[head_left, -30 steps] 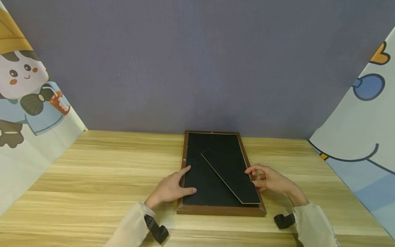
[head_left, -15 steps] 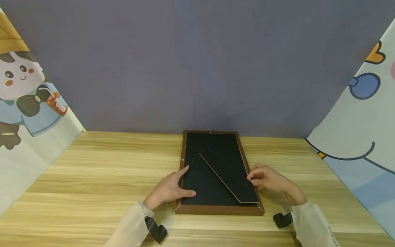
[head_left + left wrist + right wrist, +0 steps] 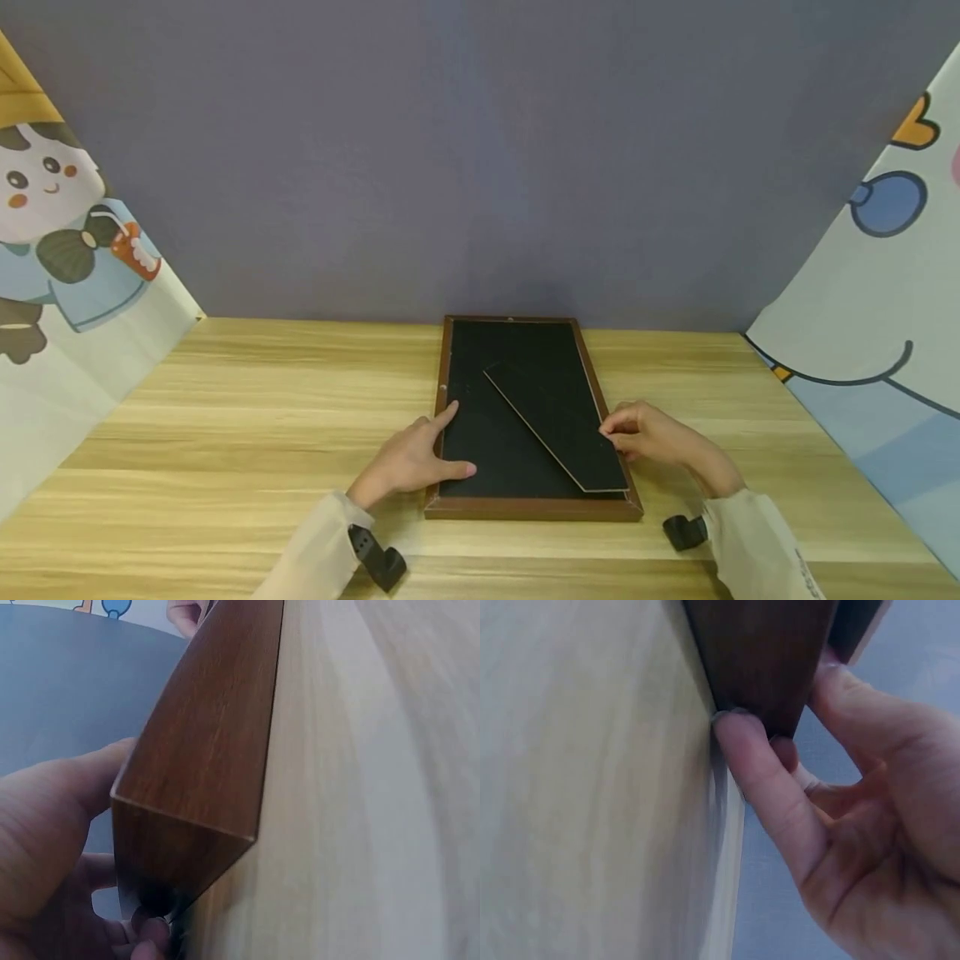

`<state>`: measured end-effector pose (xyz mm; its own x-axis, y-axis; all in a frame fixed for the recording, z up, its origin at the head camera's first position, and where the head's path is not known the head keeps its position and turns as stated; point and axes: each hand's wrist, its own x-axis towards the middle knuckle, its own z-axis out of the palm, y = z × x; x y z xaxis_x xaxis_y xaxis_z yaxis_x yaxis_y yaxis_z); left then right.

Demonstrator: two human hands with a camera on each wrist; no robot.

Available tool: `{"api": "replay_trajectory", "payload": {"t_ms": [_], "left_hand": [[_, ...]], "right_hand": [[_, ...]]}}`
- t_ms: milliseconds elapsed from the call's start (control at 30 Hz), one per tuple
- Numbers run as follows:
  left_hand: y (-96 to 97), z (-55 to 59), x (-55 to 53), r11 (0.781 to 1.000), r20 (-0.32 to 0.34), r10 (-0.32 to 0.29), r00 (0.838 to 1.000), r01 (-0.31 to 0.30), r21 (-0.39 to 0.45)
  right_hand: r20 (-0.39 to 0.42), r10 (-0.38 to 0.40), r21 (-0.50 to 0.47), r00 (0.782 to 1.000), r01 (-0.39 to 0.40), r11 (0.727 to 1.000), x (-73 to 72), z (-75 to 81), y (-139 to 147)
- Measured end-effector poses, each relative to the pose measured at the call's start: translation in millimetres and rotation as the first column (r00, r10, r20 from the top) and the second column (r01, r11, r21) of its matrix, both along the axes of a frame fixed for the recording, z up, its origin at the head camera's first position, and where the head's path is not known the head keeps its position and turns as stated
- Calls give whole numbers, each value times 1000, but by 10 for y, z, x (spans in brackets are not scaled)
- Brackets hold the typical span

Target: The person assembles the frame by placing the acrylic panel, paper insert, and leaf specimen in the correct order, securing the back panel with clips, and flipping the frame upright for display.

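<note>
A picture frame with a brown wooden rim lies back side up on the table, its black backboard facing up. A black tapering stand runs slantwise across the backboard, its wide end at the near right corner. My left hand grips the frame's left rail, thumb and index finger over the board; other fingertips curl against the side. At the right rail, my right hand pinches the stand's edge with thumb and index finger. One right finger touches the frame's side close to the table.
The wood-grain table extends to both sides of the frame. A grey-blue wall rises close behind the frame's far end. Printed cartoon panels flank the table left and right.
My right index finger has drawn in toward the thumb at the stand's edge. The left hand keeps its place on the frame. The head view has shifted slightly.
</note>
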<state>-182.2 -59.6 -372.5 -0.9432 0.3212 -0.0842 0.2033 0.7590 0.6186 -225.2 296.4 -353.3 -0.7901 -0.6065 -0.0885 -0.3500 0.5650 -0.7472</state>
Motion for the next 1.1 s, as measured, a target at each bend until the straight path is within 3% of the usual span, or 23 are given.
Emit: {"api": "replay_trajectory", "payload": {"t_ms": [133,267,433,533,667,733,933,1100], "left_hand": [[-17,5,-7,1000,3,-18,1000,18,5],[-79,8,-29,994,11,-70,997,69,79],[-194,-19,-86,959,63,-159,985,139,247],[-237,-59,-113,939,76,-169,983,137,317],[-186,-77,-51,963,-25,-46,999,51,264],[-133,-70,9,977,-85,31,996,-12,215],[-31,-65,182,974,-195,176,965,-143,176],[20,-138,278,958,-276,231,933,-169,231]], "right_hand": [[7,6,-20,1000,-6,1000,-4,11,2],[38,27,-60,999,-25,998,-15,6,41],[56,71,-83,996,-67,994,-33,-9,96],[62,101,-100,993,-95,990,-38,-11,111],[70,111,-113,991,-103,988,-51,-43,119],[72,107,-118,992,-98,988,-56,-61,116],[81,111,-148,991,-98,984,-53,-76,96],[79,113,-152,990,-100,983,-37,-57,114]]}}
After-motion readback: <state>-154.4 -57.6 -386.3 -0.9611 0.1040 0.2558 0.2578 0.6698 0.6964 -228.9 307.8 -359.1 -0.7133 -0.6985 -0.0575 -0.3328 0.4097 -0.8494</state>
